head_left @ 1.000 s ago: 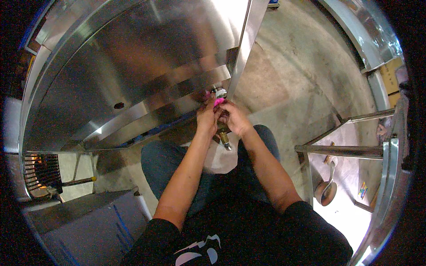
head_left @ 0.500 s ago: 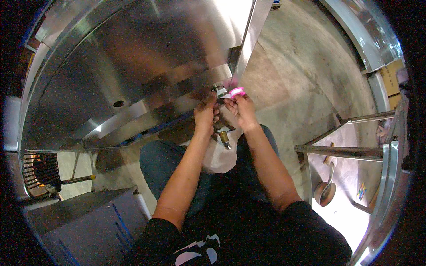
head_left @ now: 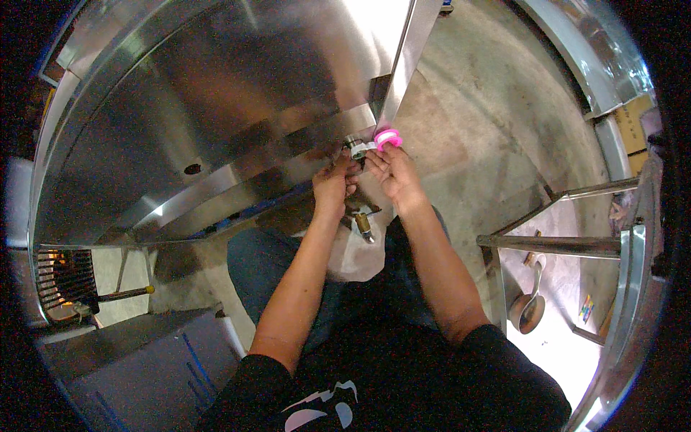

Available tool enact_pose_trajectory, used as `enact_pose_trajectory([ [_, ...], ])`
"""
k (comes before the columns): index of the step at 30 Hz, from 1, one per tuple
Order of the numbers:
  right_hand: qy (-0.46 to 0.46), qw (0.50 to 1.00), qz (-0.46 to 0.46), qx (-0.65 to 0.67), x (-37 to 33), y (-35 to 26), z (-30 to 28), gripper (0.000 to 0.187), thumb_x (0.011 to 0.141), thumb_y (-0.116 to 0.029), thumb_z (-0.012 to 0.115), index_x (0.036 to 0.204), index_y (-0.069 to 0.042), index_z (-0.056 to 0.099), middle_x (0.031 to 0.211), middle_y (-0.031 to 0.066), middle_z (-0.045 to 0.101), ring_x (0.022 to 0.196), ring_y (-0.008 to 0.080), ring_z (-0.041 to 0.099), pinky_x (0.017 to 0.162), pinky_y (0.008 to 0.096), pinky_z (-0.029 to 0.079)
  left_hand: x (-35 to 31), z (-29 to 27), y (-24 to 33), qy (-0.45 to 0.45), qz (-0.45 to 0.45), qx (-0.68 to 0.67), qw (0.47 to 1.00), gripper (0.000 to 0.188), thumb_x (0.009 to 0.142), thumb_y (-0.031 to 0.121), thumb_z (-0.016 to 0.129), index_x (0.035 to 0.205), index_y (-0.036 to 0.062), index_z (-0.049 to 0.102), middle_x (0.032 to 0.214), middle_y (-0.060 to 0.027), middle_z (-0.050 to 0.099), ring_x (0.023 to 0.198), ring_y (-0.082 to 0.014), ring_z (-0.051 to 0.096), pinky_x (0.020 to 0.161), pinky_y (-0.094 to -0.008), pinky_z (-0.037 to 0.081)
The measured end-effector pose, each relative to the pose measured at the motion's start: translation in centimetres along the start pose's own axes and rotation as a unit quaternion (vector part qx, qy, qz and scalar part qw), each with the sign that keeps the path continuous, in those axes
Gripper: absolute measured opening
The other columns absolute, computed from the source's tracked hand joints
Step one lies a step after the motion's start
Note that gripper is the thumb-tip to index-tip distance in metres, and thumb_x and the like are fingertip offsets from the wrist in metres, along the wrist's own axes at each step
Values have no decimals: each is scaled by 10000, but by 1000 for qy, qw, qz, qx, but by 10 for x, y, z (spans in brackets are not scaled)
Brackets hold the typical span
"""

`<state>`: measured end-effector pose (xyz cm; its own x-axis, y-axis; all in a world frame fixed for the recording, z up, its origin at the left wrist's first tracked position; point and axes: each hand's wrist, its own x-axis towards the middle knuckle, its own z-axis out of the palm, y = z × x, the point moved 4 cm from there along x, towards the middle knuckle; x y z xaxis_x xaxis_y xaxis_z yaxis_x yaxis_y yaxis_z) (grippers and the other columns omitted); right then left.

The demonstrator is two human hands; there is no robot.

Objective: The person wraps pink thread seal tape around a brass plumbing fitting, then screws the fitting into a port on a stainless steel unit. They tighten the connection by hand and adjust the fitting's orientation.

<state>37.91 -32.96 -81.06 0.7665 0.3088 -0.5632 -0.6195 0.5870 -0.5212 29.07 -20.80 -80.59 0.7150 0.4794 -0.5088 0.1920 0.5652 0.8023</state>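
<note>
held pink spool [head_left: 387, 139] in right hand [head_left: 398, 176], with fingers closed on its lower edge. had white tape [head_left: 371, 146] running in a short strip from spool to pipe end [head_left: 358, 150], near corner of big metal panel [head_left: 216, 93]. had left hand [head_left: 332, 190] at pipe end too, with thumb up by it and fingers curled narrow; could not tell whether gripping. saw brass fitting [head_left: 365, 227] lower down, between knees [head_left: 263, 258], apart from both hands. noted ladle [head_left: 531, 311] off right, near metal frame [head_left: 561, 247].
</note>
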Motion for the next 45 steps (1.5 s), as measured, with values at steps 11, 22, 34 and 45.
enact_pose_trajectory([
  [11, 33, 955, -198, -220, -39, -15, 29, 334, 984, -177, 609, 1210, 41, 496, 1078, 143, 658, 933, 235, 683, 872, 369, 534, -1, 2, 4, 7, 49, 26, 998, 306, 932, 350, 716, 1021, 59, 677, 856, -79, 731, 622, -133, 654, 490, -241, 472],
  [22, 22, 945, -218, -242, -37, -15, 25, 316, 996, -186, 603, 1165, 62, 503, 1053, 158, 652, 946, 243, 680, 878, 361, 539, -24, 10, 21, 55, 306, 279, 909, 252, 879, 250, 729, 954, 9, 736, 823, -110, 736, 717, -203, 687, 663, -337, 516],
  [34, 64, 890, -324, -314, -42, -15, 32, 255, 937, -200, 690, 987, 38, 615, 791, 75, 667, 688, 141, 591, 625, 317, 468, -38, 14, 40, 78, 279, 442, 849, 264, 848, 206, 711, 1072, 66, 708, 889, -168, 725, 832, -343, 706, 781, -431, 539],
  [45, 87, 755, -428, -489, -70, -3, 53, 227, 875, -155, 697, 1017, -14, 590, 782, 181, 674, 685, 348, 654, 643, 450, 494, -73, 27, 80, 46, 484, 417, 768, 457, 915, 209, 623, 1364, 140, 571, 1287, -214, 621, 1123, -403, 622, 945, -473, 492],
])
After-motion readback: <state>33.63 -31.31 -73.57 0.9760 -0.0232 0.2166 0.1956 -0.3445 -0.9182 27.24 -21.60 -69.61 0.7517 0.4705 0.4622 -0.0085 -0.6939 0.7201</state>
